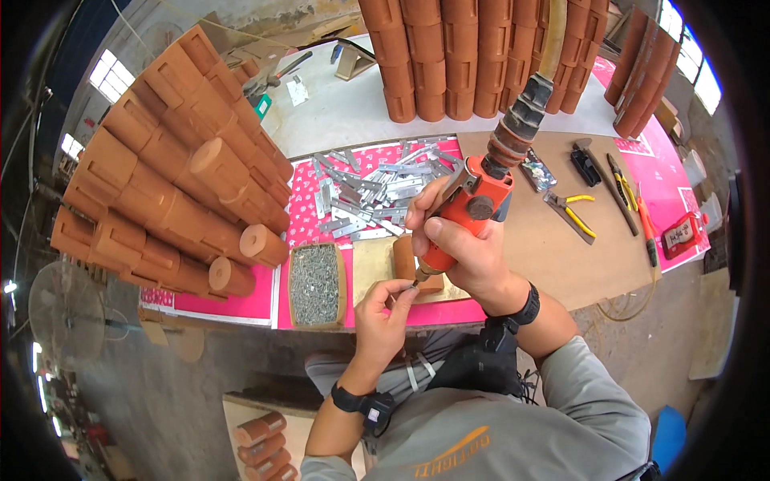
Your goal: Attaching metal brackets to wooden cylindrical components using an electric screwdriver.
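My right hand (465, 244) is wrapped around a red power screwdriver (473, 200) with a black hose fitting at its top. The tool tilts, its bit pointing down and left toward my left hand (383, 313). My left thumb and fingers are pinched together right at the bit's tip; whatever lies between them is too small to make out. Just beyond my fingers, a reddish-brown cylinder piece (405, 256) rests on a pale wooden block (370, 264), partly hidden by the tool and my right hand. A box of small screws (315, 284) stands left of that block.
Flat metal strips (377, 192) lie heaped behind the block. Reddish-brown cylinders are stacked at left (176, 176) and at the back (461, 56). On brown cardboard (521, 256) at right lie yellow-handled pliers (576, 216), other hand tools and a red bottle (682, 234).
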Demonstrator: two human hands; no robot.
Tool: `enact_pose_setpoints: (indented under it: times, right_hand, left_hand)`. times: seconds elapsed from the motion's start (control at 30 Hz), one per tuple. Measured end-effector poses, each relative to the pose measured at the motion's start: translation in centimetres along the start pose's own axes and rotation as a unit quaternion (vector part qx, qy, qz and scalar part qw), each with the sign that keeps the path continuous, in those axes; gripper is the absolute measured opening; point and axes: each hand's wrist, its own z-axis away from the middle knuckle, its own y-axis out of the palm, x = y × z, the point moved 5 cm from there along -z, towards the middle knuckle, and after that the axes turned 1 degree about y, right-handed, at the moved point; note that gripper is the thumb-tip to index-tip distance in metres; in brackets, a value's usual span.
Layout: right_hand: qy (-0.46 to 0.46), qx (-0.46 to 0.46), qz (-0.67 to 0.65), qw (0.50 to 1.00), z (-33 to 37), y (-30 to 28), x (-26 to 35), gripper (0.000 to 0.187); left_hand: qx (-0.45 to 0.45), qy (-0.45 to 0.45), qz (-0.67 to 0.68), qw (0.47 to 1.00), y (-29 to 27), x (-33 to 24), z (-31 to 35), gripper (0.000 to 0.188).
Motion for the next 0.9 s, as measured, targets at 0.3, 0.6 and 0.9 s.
enact_pose_setpoints:
  times: [0.3, 0.6, 0.9]
  right_hand:
    - [-0.020, 0.018, 0.024, 0.999, 0.3, -0.1, 0.1, 0.021]
    - [-0.041, -0.044, 0.069, 0.996, -0.5, -1.0, -0.6, 0.027]
    - [-0.071, -0.051, 0.120, 0.989, -3.6, -3.0, -3.5, 0.019]
  left_hand:
    - [-0.047, 0.038, -0.022, 0.998, 0.7, -1.3, -0.1, 0.013]
    - [-0.102, 0.112, -0.132, 0.980, 2.0, -0.6, -2.6, 0.013]
    - [-0.075, 0.065, -0.160, 0.982, 3.0, 2.2, -6.4, 0.016]
